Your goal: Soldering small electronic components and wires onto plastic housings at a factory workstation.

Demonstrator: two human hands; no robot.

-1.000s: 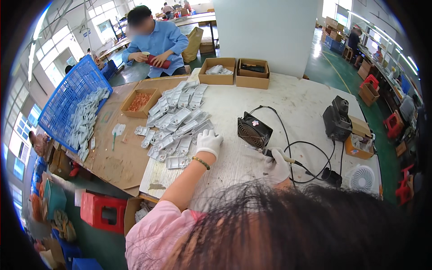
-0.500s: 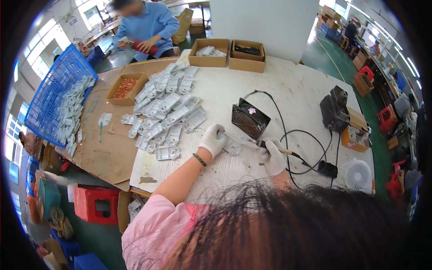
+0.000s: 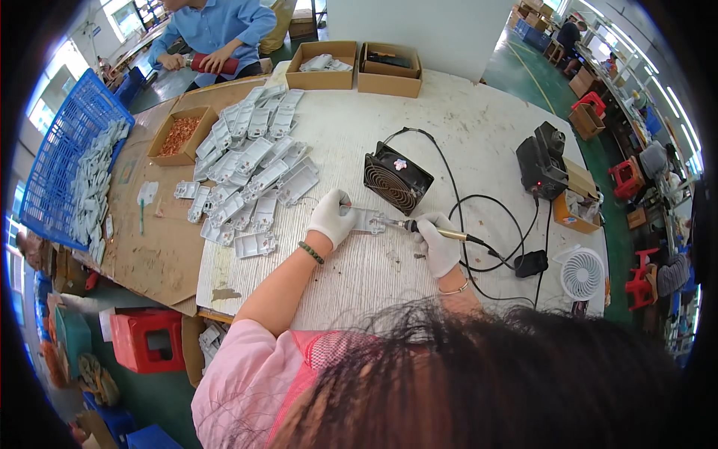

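A light grey plastic housing [image 3: 366, 221] lies on the white tabletop between my hands. My left hand [image 3: 331, 218], in a white glove, is at its left end, fingers pinched on what looks like a thin wire; a strand trails behind the hand. My right hand [image 3: 440, 245], also gloved, holds a soldering iron [image 3: 452, 233] by its handle. The iron points left, its tip at the housing's right end. Just beyond stands a black fan [image 3: 399, 178] with a round grille. A heap of similar grey housings [image 3: 254, 161] lies to the left.
The iron's black cable [image 3: 486, 197] loops on the right, near a black soldering station [image 3: 541, 161] and a small white fan [image 3: 582, 274]. Cardboard boxes [image 3: 389, 84] stand at the back. A box of copper-coloured parts [image 3: 179, 137] and a blue crate [image 3: 46, 176] are left. A co-worker sits opposite.
My head view has shifted, so the table sits further left and higher. The iron's tip has come down to the housing's right end, and the left hand has moved close beside the housing.
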